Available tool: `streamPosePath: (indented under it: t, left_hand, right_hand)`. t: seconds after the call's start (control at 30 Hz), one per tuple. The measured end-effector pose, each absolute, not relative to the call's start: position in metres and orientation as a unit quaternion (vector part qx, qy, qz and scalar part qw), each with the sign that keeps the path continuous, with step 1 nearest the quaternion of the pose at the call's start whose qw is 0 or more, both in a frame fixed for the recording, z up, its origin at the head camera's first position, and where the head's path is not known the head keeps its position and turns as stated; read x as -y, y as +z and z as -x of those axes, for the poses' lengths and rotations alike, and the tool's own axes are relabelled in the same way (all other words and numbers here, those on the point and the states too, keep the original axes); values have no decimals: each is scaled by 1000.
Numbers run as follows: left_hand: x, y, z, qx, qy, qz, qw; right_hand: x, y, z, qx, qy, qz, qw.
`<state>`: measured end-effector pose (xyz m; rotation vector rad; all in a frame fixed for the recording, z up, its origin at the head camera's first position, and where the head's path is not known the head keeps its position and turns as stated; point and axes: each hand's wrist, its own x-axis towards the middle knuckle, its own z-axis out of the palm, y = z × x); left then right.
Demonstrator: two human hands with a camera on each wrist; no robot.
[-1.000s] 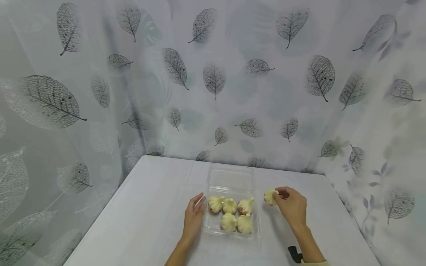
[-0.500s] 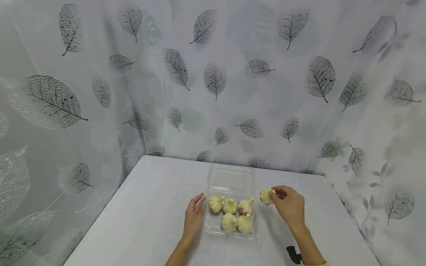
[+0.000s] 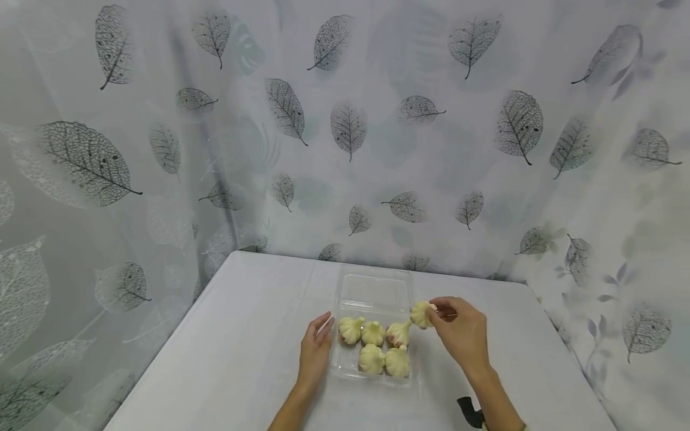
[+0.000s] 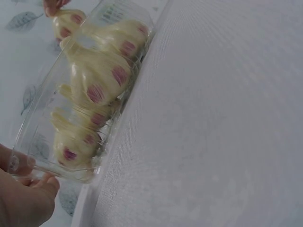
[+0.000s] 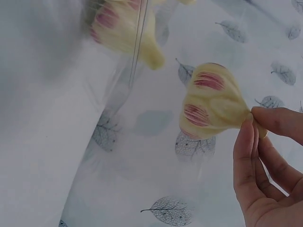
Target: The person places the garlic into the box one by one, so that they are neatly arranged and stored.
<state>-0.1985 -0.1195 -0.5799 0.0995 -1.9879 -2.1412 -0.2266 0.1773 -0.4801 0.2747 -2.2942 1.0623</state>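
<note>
My right hand (image 3: 463,329) pinches a garlic bulb (image 5: 210,101) by its stem between thumb and fingertips. In the head view the bulb overlaps the right edge of a clear plastic clamshell box (image 3: 347,372). Several more bulbs sit in the box: three across its back row, two in front at the middle and right, such as this front garlic bulb (image 3: 372,359). They are pale yellow with purple-red patches. My left hand (image 3: 315,353) rests against the box's left side, fingers fairly straight; in the left wrist view its fingertips (image 4: 51,182) are right at the plastic.
The box's transparent lid (image 3: 375,290) lies folded back toward the rear of the white-covered table (image 3: 242,335). A leaf-print curtain (image 3: 377,179) hangs behind and at both sides. A black strap-like piece (image 3: 471,413) shows by the right forearm.
My right hand has moved left with the garlic bulb, from beside the box to over its right edge. The left hand and the bulbs in the box have stayed put.
</note>
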Motion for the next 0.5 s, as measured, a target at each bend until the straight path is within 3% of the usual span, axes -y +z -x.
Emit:
streamPosePath:
  t: [0.5]
  left_hand:
    - [120, -581, 201, 678, -726, -32, 112]
  right_hand:
    - [-158, -474, 216, 860, 413, -135, 268]
